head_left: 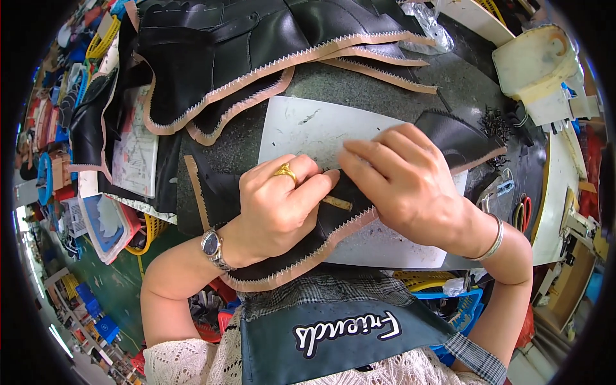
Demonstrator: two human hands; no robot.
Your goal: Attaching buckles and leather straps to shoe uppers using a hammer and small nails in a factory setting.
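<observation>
While both hands work at the centre of the worktop (359,90), one black leather piece (333,221) with a pinked tan edge lies across one white cutting sheet (308,128), running from the lower left up to the right. Left hand (279,199), wearing one gold ring (286,172) and one wristwatch (212,245), is closed in a grip around a small tan tool (337,203); only the tool's short tip shows, resting on the leather just right of the knuckles. Right hand (401,176), one silver bangle (494,237) at the wrist, lies flat with fingers pressed down on the same piece, touching the left thumb; it clamps nothing. Leather beneath both palms is hidden. At least four more black pieces with the same tan edging are stacked (256,45) at the far side; exact count unclear where they overlap. Scissors (523,212) at right are partly cut off. Left-hand clutter is too distorted to identify.
</observation>
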